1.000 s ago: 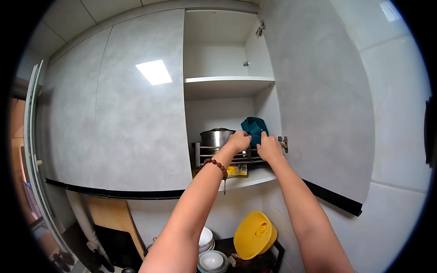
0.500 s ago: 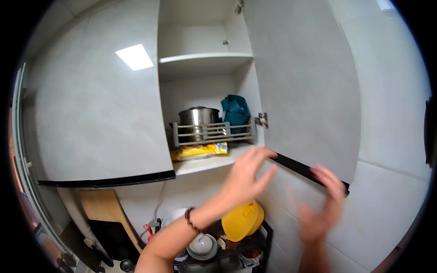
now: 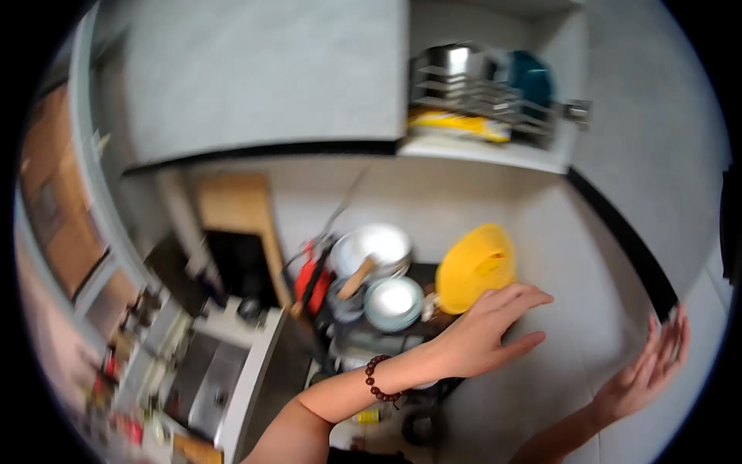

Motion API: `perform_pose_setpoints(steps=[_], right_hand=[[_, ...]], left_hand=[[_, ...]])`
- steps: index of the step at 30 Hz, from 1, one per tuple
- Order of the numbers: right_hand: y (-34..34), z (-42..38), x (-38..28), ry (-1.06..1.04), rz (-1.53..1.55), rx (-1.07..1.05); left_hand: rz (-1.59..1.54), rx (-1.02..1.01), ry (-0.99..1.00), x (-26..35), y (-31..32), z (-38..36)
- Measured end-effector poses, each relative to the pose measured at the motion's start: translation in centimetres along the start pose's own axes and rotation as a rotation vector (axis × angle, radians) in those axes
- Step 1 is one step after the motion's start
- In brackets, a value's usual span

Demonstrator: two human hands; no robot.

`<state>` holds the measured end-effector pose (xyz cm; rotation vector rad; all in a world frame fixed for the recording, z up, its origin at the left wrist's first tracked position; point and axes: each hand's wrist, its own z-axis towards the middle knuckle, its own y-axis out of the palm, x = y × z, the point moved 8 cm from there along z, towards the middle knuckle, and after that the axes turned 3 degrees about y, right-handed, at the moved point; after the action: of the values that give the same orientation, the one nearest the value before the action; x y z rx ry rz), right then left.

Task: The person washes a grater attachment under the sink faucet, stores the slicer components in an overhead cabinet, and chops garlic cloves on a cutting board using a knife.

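Observation:
My left hand (image 3: 491, 329), a dark beaded bracelet (image 3: 379, 379) round its wrist, is in mid-air with fingers outstretched and thumb apart, holding nothing. It overlaps the lower edge of a yellow plastic basin (image 3: 475, 267) in this view. Farther right, my right hand (image 3: 645, 367) is raised with its fingers extended. Its fingertips are right at the lower outer corner of the open grey cabinet door (image 3: 665, 155), by the black edge strip (image 3: 626, 224). Inside the open cabinet, a steel pot (image 3: 452, 69) and a teal container (image 3: 532, 85) stand behind a metal rack rail, above a yellow packet (image 3: 460, 125).
Below the cabinet, a dark rack carries white bowls (image 3: 394, 301), a large white basin (image 3: 379, 243) and a wooden-handled utensil (image 3: 357, 278). A wooden board (image 3: 232, 201) leans at the wall. A sink (image 3: 209, 387) sits at lower left.
The view has swung down and left, so the cabinet appears higher and farther right. My left hand has come away from the cabinet's lower edge; my right hand is still by the door.

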<state>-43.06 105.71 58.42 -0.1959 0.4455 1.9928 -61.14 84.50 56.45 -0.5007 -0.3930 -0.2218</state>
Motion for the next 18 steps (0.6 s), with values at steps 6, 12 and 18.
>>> perform_pose_setpoints(steps=[6,12,18], right_hand=[[8.8,-5.0,-8.2,-0.152,0.004,-0.269],[15.8,-25.6,-25.2,-0.071,1.056,-0.843],[18.9,-45.3,-37.7,0.086,1.163,-1.575]], left_hand=[[0.012,0.386,-0.415,-3.6,-8.0,-17.0],[0.229,0.696,-0.678,2.9,-16.8,-42.3],[0.230,1.159,-1.048,11.7,-18.4,-65.6]])
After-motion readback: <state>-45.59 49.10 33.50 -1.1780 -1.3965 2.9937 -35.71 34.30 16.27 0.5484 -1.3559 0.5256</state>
